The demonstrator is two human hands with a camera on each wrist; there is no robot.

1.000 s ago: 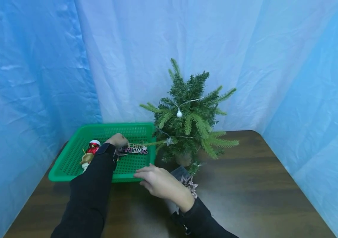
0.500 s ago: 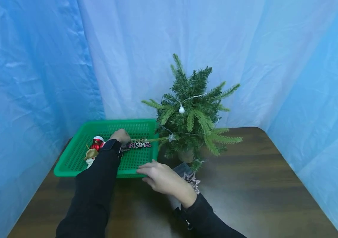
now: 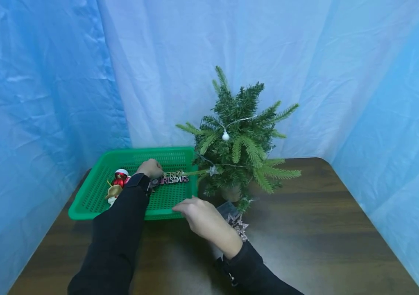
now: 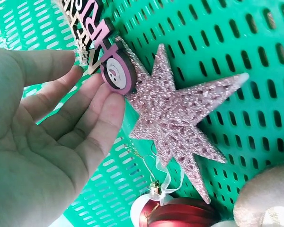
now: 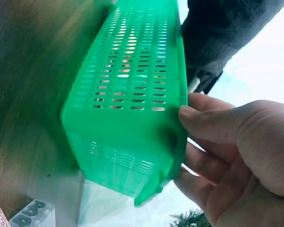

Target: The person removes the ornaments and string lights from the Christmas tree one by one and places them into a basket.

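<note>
My left hand (image 3: 150,169) is inside a green plastic basket (image 3: 170,214), at one end of a "Merry Christmas" sign (image 3: 174,177). In the left wrist view its curled fingers and thumb pinch that end, beside a round snowman face. A glittery pink star (image 4: 168,113) lies right beside the sign on the basket floor. My right hand (image 3: 202,219) holds the basket's near right corner. The right wrist view has its thumb on the outside of the rim and its fingers on the inner side.
A small artificial Christmas tree (image 3: 242,143) with a light string stands right of the basket. Red-and-white ornaments (image 3: 121,178) lie in the basket's left part. A clear box (image 3: 227,209) and pink star ornaments (image 3: 237,225) sit in front of the tree. Blue curtains surround the table.
The right hand's fingers have drawn together on the basket rim. My left hand stays at the sign, almost unmoved. The head view has shifted slightly.
</note>
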